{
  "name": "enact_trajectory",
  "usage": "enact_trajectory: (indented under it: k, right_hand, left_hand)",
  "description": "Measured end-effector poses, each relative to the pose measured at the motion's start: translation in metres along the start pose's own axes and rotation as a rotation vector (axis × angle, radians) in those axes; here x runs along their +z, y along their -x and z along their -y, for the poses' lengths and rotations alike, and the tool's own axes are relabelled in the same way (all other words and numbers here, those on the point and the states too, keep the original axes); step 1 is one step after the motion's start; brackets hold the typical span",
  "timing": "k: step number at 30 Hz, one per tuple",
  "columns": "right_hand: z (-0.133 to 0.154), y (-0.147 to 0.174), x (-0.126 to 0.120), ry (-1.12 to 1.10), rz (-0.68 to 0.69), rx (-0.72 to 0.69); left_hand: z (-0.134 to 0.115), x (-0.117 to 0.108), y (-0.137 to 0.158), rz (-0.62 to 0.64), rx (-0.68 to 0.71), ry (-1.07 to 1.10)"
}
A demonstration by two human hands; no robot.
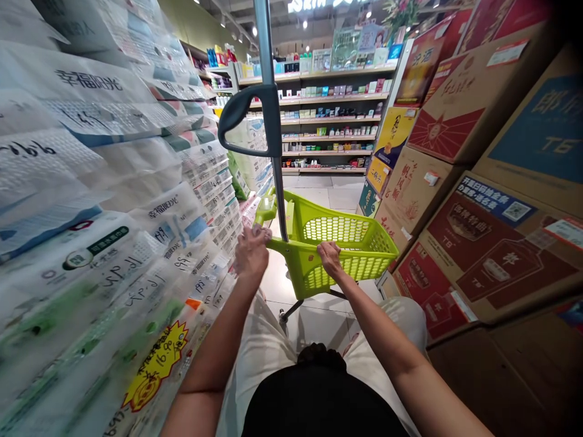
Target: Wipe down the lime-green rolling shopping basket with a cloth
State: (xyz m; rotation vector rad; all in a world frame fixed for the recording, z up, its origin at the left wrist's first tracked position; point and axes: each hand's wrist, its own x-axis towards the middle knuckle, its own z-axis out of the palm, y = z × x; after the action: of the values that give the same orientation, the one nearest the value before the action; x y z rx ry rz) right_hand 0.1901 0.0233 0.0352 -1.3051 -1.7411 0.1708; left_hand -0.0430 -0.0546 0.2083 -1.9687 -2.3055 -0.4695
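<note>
A lime-green shopping basket cart (314,267) on small wheels stands in front of my legs, turned sideways in the aisle. My left hand (252,246) is closed on the green rim at its left end. Farther along, my right hand (329,255) wraps its fingers over the near rim. A tall grey pole with a dark looped handle (273,121) rises from the cart near my left hand. Through the slotted walls and open top, I make out no goods in the part of the basket that shows.
Stacked white tissue packs (155,212) wall the left side, with a yellow price tag (157,367) low down. Cardboard liquor cartons (496,237) pile up closely on the right. Shelves of small boxed goods (328,112) stand across the aisle's far end, beyond the tiled floor (314,197).
</note>
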Motion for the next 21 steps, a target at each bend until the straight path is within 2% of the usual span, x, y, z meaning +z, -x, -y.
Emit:
enact_trajectory:
  k: [3,7,13,21]
  right_hand:
    - [-0.002,0.000,0.000,0.020,-0.006,0.005]
    - [-0.003,-0.004,0.000,0.021,0.021,0.015]
    - [-0.009,-0.023,-0.001,-0.022,0.049,0.056]
    - [-0.019,-0.047,-0.007,-0.106,0.034,0.074]
  left_hand:
    - [0.008,-0.010,-0.007,0.043,0.052,-0.066]
    - [-0.003,0.000,0.002,0.122,0.198,-0.062]
    - [-0.003,0.007,-0.017,0.110,0.136,-0.046]
    - [-0.004,0.011,-0.023,0.047,0.194,0.021]
